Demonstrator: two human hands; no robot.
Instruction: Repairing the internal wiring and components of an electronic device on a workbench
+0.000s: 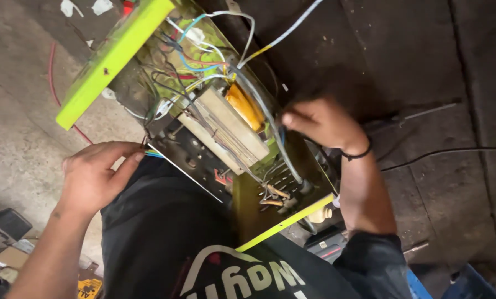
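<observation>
An opened electrical box with lime-green edges point(112, 58) rests tilted against my lap. Inside sit a laminated transformer point(225, 133) with orange winding tape and a tangle of coloured wires point(192, 61). My left hand point(95, 174) is at the box's lower left corner, thumb and fingers pinching thin coloured wires point(153, 154) that stick out there. On the right side of the box, my right hand point(322, 122) is curled with its fingertips touching a grey cable point(270, 119) beside the transformer. A black band circles that wrist.
A bare concrete floor point(15, 127) lies on the left with a red wire point(53, 72) trailing over it. Dark floor on the right carries a thin rod point(425, 113) and a black cable point(447, 150). Cardboard and small boxes point(4, 243) sit at bottom left, a blue object point(464, 282) at bottom right.
</observation>
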